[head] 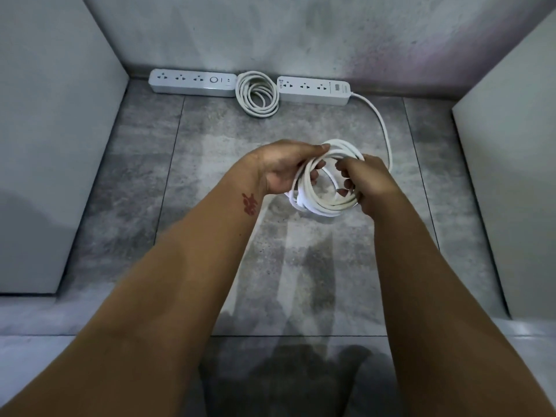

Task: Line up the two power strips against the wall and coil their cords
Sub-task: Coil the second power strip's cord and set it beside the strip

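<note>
Two white power strips lie end to end against the back wall: the left strip (192, 83) and the right strip (313, 88). Between them a coiled cord (257, 94) rests on the floor. From the right strip's right end a second cord (381, 121) curves toward me into a coil (323, 203) held above the floor. My left hand (282, 165) grips the coil's left and top side. On the coil's right side my right hand (368, 179) has its fingers curled round the loops.
The floor is grey stone tile (210, 164) with dark grout lines. A grey wall (270, 34) runs along the back. Pale cabinet panels stand at the left (51, 145) and at the right (511, 176), closing in the floor space.
</note>
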Demonstrator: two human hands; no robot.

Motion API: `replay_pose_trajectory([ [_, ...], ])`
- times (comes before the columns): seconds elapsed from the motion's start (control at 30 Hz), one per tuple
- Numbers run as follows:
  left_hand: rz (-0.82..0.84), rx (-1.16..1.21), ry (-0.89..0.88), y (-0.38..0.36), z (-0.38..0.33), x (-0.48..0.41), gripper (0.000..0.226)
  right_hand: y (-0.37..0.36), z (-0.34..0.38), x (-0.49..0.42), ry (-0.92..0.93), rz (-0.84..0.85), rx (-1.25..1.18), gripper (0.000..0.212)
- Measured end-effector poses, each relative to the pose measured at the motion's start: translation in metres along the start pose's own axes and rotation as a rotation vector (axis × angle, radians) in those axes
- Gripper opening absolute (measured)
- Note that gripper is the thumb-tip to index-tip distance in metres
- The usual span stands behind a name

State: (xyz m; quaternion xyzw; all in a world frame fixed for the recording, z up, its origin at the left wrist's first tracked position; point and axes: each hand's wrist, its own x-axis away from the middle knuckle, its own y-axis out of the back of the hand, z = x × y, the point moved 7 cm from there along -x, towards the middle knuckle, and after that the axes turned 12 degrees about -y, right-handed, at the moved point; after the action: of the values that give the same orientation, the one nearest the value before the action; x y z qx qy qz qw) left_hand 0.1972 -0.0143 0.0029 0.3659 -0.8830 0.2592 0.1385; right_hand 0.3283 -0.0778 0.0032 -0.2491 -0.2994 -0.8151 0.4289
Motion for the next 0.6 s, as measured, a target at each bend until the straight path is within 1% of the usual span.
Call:
replay_pose_trajectory([
  [0.07,-0.044,0.044,-0.009,0.000,0.000,0.000,0.017,0.000,-0.003,0.000,-0.041,-0.054,-0.078,0.016],
  [0.17,-0.094,0.035,-0.039,0.001,0.003,-0.002,0.027,0.003,-0.005,-0.001,-0.061,-0.144,-0.211,0.011],
  [0.27,-0.171,0.036,-0.111,0.002,0.002,-0.006,0.035,0.003,-0.002,-0.001,-0.063,-0.159,-0.252,0.010],
  [0.37,-0.169,0.027,-0.118,0.002,-0.001,-0.008,0.031,0.002,0.002,-0.001,-0.064,-0.124,-0.152,0.014],
  [0.5,-0.043,-0.123,-0.097,-0.001,-0.004,-0.007,0.021,0.009,0.013,0.001,0.097,-0.206,0.140,0.022],
  [0.57,-0.022,-0.131,-0.088,-0.002,-0.003,-0.006,0.018,0.007,0.016,0.001,0.136,-0.191,0.237,0.023],
  [0.6,-0.023,-0.111,-0.088,-0.002,-0.002,-0.006,0.018,0.004,0.016,0.003,0.133,-0.159,0.226,0.021],
])
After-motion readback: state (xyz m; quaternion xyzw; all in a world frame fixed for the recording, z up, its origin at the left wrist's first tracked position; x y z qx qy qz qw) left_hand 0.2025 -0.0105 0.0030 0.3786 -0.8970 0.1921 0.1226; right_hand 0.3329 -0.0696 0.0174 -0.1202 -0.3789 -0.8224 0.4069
